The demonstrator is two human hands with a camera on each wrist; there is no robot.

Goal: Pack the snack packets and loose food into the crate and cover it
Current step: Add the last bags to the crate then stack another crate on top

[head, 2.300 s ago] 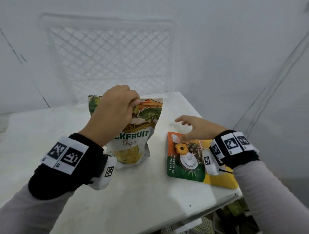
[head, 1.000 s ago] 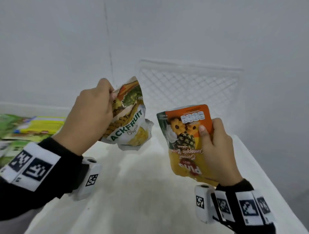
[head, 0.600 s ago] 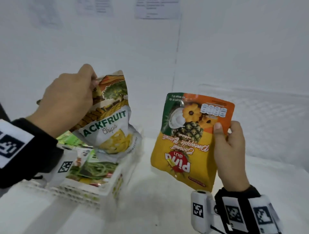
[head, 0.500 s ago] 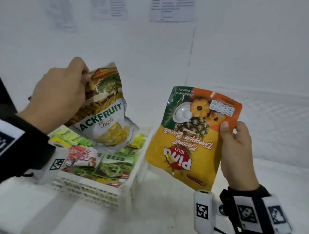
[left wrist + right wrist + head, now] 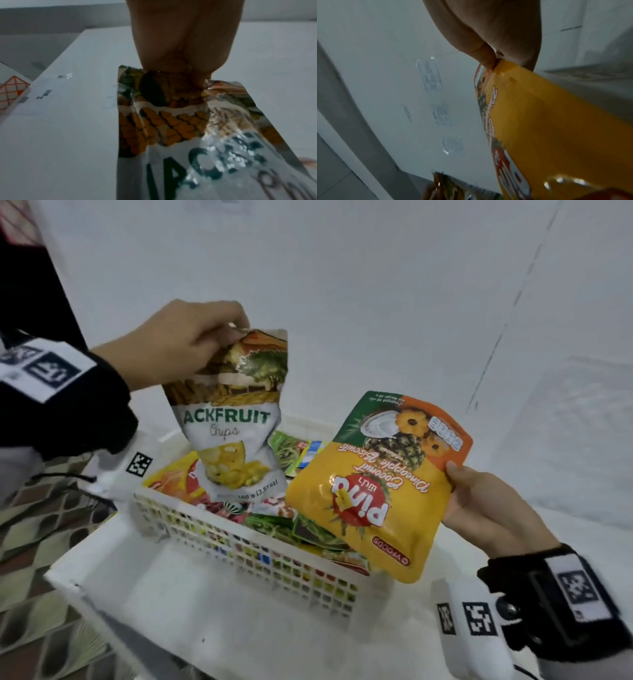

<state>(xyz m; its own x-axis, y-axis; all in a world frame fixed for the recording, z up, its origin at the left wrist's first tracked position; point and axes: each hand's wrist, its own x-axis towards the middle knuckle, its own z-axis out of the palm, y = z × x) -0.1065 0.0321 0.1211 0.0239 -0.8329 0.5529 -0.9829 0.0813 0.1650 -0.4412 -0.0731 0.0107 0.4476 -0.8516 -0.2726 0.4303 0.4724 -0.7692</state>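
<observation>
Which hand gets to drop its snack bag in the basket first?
Probably the left hand. Its jackfruit chips bag hangs upright right over the crate. The right hand holds the pineapple biscuit packet tilted over the crate's near right corner.

glossy foil packets (image 5: 236, 426), white plastic crate (image 5: 260, 559)

My way down into the crate (image 5: 260, 556) is open from above, but packets (image 5: 308, 529) already piled to its rim leave little room; bare table (image 5: 164, 587) lies in front.
</observation>
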